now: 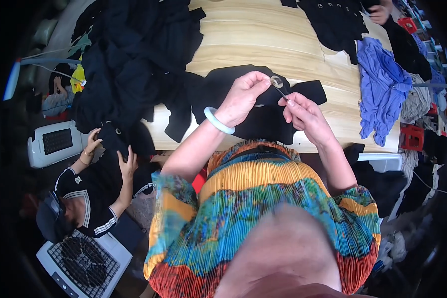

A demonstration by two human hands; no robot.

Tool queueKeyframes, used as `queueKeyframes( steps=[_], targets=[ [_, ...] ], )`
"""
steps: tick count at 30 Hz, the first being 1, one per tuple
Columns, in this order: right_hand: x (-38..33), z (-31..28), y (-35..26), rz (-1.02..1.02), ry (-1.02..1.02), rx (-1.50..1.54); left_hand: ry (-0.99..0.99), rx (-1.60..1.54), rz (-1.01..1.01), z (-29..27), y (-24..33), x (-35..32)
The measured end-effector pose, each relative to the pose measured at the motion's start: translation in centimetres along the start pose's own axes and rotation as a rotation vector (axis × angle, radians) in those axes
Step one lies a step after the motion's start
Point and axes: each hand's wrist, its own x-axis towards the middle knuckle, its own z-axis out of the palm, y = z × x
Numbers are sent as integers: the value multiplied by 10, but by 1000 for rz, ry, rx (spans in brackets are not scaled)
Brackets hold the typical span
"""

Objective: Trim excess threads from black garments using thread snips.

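Round button [277,81], edge pinched between left fingers [260,78], right fingers [294,106] pinching slim dark tool [282,94]

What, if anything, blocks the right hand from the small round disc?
Nothing visible. The left hand holds the small round disc at its fingertips; only the thin dark item gripped by the right hand lies between.

The thin dark object [282,93] is too small to identify, and the top edge cuts off the black garments [129,54].
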Motion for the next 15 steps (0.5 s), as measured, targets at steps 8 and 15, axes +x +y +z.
queueKeyframes(
  steps=[8, 15],
  targets=[
    [4, -6, 4, 12, 21, 34, -58, 60, -25, 4, 6, -3],
    [8, -6, -1, 4, 52, 2, -99, 184, 62, 4, 3, -3]
  ],
)
